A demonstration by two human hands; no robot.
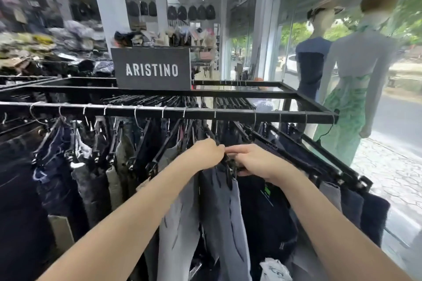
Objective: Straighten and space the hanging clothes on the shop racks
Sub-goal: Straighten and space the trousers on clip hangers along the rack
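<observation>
Both grips pinching one black clip hanger [230,163] on the rack rail [205,113]: left hand [205,153], right hand [253,162] touching. Grey trousers [219,207] hang directly below them.

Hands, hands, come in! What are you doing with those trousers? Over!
Left hand and right hand both pinching one clip hanger. Grey trousers hang under it. Neighbouring hangers crowd both sides.

1. Front rail [182,112] as landmark: below it, trousers [219,207] hang tightly packed; no gap for my hand.
2. Hanger hooks [136,116] crowd the rail left of centre.
3. Above the rail: open air up to the sign [152,68].
4. Right rail end: mannequins [351,89] stand near.
</observation>
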